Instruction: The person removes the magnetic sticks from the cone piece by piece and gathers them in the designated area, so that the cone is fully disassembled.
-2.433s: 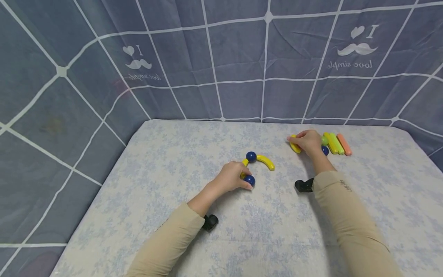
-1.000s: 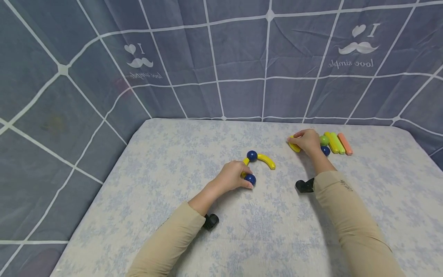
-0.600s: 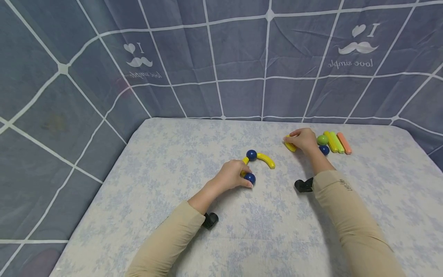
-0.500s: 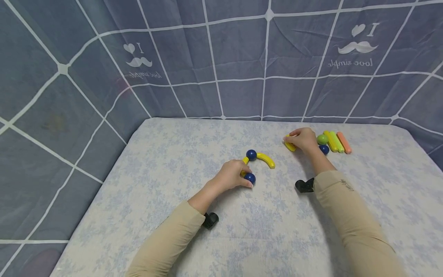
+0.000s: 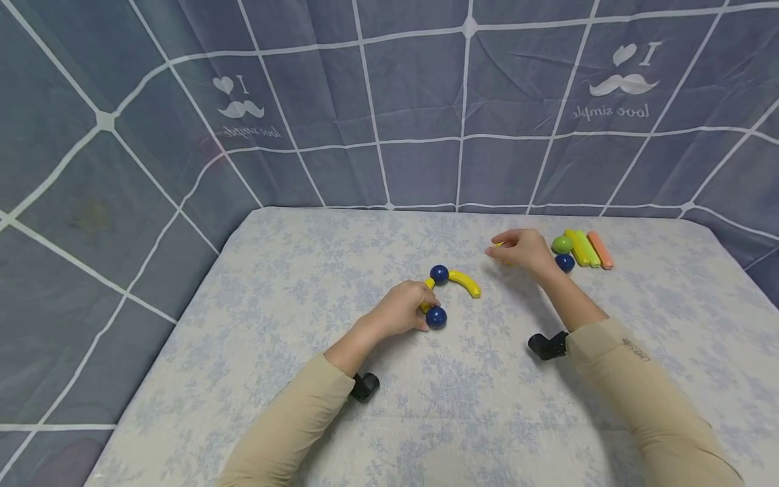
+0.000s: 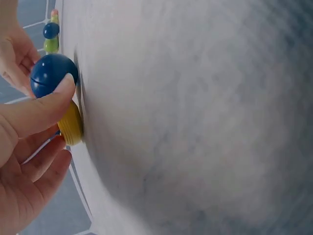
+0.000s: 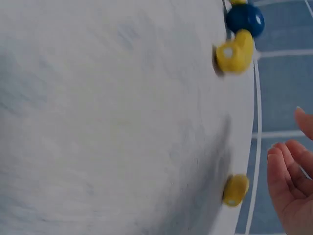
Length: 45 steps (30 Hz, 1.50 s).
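My left hand (image 5: 398,308) pinches a shiny blue ball (image 5: 436,318); in the left wrist view its thumb lies on the blue ball (image 6: 49,73). The other fingers stay beside a yellow curved stick (image 6: 71,125) that touches this ball. At that stick's far end sits a second blue ball (image 5: 439,274), and from it another yellow curved stick (image 5: 465,283) reaches right. My right hand (image 5: 517,250) hovers with relaxed fingers over a separate yellow curved stick (image 7: 236,190). The right wrist view shows a gap between that stick and the fingers.
At the back right lie a green ball (image 5: 562,245), a third blue ball (image 5: 564,262), and yellow, lime (image 5: 588,249) and coral (image 5: 600,250) sticks side by side. A floral cloth (image 5: 292,270) covers the table. A blue gridded curtain (image 5: 420,169) hangs behind and at the left.
My right hand has let go of the separate yellow curved stick and moved left and up from the table. The left thumb has shifted slightly on the ball; the joined pieces stay put.
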Each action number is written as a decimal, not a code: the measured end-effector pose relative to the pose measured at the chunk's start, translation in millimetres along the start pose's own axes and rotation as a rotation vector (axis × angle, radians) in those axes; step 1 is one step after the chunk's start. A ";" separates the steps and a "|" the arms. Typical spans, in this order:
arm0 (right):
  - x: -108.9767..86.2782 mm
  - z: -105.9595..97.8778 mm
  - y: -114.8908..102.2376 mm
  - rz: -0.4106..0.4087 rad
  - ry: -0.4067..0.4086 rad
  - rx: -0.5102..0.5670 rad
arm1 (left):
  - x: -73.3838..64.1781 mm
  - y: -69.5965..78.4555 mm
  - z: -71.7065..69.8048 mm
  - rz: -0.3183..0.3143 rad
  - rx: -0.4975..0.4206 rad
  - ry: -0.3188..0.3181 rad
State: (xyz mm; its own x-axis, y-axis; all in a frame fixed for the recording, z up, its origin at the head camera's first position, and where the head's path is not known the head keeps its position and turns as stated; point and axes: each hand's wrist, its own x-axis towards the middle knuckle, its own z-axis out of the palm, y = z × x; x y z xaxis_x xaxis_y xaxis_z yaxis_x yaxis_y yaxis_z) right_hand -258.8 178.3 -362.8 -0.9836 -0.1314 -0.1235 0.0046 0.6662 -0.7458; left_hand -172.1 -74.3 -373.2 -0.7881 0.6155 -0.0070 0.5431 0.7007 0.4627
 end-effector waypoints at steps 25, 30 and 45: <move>-63.8 88.9 -35.5 -0.169 -0.316 0.073 | 0.3 -14.7 -3.6 0.069 0.062 0.075; -66.6 89.3 -32.8 -0.181 -0.311 0.092 | -2.0 -12.4 -1.3 0.112 0.128 0.096; -68.2 85.5 -23.6 -0.228 -0.365 0.134 | -8.1 -13.8 1.3 0.128 0.086 0.043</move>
State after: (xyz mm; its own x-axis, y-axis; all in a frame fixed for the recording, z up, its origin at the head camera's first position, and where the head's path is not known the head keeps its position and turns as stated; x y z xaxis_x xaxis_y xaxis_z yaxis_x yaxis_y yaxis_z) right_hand -176.4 108.8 -392.7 -0.8343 -0.5303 -0.1508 -0.1583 0.4924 -0.8558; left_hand -172.8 -88.4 -380.7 -0.7218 0.6867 0.0861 0.6610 0.6472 0.3797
